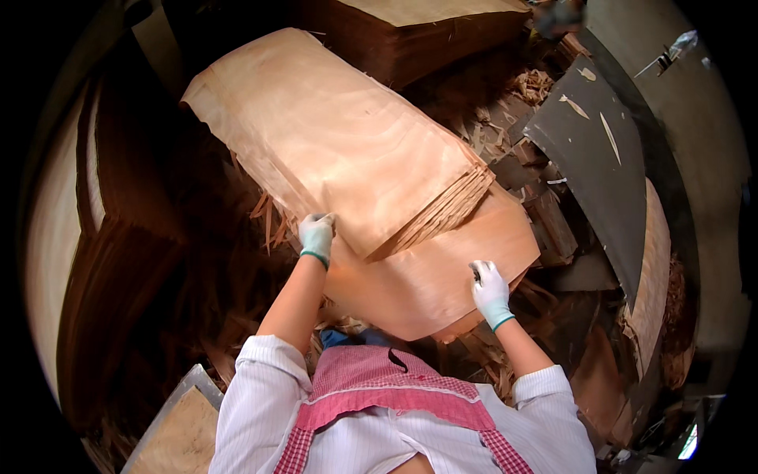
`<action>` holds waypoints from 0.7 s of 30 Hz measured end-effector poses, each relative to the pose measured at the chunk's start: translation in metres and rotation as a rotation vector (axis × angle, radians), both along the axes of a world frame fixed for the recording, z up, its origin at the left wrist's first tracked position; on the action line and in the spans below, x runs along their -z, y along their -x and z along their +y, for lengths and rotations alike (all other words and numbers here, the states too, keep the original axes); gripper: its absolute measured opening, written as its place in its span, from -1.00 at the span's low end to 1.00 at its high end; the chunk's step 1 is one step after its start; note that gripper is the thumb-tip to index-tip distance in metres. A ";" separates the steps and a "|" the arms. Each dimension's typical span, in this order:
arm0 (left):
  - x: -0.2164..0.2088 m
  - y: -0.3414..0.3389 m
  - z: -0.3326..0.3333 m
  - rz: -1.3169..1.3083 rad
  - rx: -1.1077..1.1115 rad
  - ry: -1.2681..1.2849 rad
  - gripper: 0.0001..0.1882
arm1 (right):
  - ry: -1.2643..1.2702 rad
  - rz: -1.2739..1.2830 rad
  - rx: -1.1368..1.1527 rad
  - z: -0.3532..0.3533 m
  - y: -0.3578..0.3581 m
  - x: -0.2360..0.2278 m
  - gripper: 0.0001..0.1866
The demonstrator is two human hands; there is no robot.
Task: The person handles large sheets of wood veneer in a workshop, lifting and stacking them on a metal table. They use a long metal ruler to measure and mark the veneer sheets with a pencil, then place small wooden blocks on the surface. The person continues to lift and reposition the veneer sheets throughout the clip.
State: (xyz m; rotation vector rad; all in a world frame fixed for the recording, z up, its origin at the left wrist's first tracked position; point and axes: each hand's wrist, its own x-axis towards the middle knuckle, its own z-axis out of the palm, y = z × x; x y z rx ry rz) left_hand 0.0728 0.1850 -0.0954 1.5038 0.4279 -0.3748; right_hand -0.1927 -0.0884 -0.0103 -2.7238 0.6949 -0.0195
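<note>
Both hands [317, 235] [489, 288] on veneer sheet [426, 276] edges

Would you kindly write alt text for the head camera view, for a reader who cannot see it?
Seen from above, a person's gloved left hand and right hand grip opposite edges of a thin wood veneer sheet. A stack of veneer sheets lies on it, with wood scraps and dark veneer piles around.

I count two gloved hands, the left hand [317, 236] and the right hand [490, 289], both on one big veneer stack [347, 150]. One more veneer pile [410, 31] stands far behind, one dark pile [118, 261] at left, and one grey board [600, 150] at right.
</note>
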 end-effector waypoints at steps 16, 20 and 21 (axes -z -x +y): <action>-0.028 0.000 0.023 0.163 -0.002 0.227 -0.78 | 0.059 0.124 0.234 -0.083 -0.260 0.013 -0.64; -0.017 0.010 0.050 0.015 0.170 0.043 -0.75 | 0.483 -0.043 0.041 -0.087 -0.257 0.010 -0.84; -0.009 0.014 0.061 -0.035 0.202 -0.005 -0.74 | 0.571 -0.113 -0.005 -0.087 -0.257 0.002 -0.86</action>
